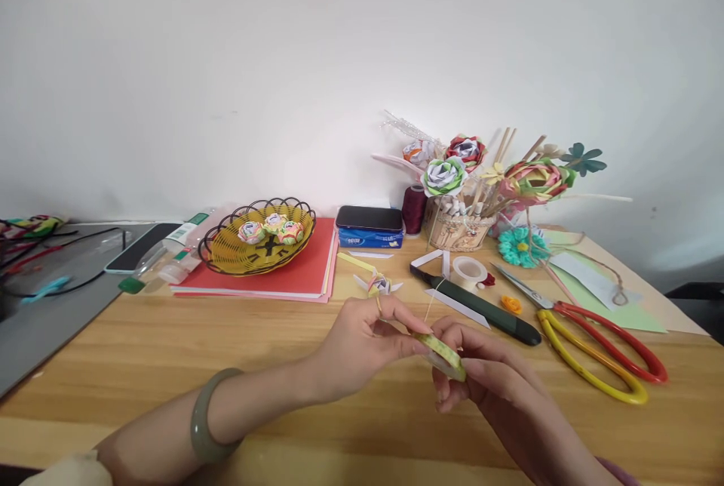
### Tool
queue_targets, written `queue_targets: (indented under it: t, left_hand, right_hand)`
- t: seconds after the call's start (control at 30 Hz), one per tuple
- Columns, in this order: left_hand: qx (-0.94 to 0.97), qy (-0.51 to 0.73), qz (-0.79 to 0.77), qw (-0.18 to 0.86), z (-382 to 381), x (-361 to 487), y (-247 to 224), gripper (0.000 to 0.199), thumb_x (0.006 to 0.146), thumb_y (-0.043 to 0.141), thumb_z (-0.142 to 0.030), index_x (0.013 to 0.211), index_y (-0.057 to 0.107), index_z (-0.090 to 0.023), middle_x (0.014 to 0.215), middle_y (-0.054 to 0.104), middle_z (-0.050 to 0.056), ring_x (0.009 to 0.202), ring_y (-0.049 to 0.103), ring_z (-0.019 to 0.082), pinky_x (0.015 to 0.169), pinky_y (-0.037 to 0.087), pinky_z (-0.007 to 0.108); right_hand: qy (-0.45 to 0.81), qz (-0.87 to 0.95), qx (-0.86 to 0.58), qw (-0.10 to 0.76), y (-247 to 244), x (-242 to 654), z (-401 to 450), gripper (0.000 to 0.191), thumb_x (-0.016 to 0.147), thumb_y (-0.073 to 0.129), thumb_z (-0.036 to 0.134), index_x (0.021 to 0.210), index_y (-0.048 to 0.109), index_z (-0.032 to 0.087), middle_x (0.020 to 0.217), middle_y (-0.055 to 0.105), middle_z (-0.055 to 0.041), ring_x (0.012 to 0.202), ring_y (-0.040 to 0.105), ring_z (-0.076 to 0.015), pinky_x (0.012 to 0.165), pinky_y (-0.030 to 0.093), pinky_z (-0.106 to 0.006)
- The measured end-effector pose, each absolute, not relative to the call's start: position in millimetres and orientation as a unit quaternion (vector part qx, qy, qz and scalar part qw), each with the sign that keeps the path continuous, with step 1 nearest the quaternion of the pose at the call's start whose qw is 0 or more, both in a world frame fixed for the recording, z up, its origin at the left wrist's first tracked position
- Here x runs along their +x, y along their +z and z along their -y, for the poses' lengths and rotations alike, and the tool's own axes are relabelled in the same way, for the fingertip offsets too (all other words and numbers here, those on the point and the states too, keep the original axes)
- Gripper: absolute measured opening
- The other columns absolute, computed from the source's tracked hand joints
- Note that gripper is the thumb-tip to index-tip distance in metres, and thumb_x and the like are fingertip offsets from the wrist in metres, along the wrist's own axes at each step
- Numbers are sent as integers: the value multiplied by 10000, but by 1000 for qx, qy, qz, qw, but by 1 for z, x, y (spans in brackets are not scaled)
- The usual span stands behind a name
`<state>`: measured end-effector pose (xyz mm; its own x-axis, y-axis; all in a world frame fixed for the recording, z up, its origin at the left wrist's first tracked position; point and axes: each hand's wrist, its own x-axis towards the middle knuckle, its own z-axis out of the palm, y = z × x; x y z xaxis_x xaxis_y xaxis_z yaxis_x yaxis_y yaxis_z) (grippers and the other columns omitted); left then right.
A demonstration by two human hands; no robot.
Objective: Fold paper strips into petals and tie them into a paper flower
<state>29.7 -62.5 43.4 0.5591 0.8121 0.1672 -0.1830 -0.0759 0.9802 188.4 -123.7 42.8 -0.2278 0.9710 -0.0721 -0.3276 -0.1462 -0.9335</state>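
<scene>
Nearest us, our left forearm [277,392] and right forearm [557,437] slant in over the tabletop [254,335]. Our left grip [351,346] pinches one end of a narrow yellow-green roll [444,354], our right grip [489,365] the other, so it sits between them, above the wood. A pale strand [434,299] runs just beside; we judge a sharp tug could snag it on the dark green tool [486,310] beyond. A careless left knuckle might crush the paper flower [378,286]; a sweeping right wrist could knock the scissors [551,310].
</scene>
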Motion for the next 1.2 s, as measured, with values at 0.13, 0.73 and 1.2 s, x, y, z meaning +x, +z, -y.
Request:
queue_targets:
  t: [0.13,0.73,1.2]
  left_hand:
    - [622,393,-261,626,63,30,42,156,648,692,-269,721,645,-139,722,626,32,725,591,130,736,466,280]
    - [634,384,-271,615,67,32,44,225,637,693,-344,701,652,-132,699,650,40,679,604,131,717,490,286]
    - [631,399,-259,613,65,29,42,131,647,696,-249,712,653,-144,711,641,33,733,607,134,741,486,280]
  right_hand:
    - [655,411,-393,497,45,187,125,185,718,580,336,664,549,161,664,500,7,564,507,-110,544,425,-239]
    - [628,451,-414,480,45,185,124,248,735,517,341,557,526,170,564,516,4,556,510,-125,586,385,-253]
    - [660,419,-395,483,46,185,127,188,718,548,332,624,522,172,616,503,14,536,497,-106,546,421,-239]
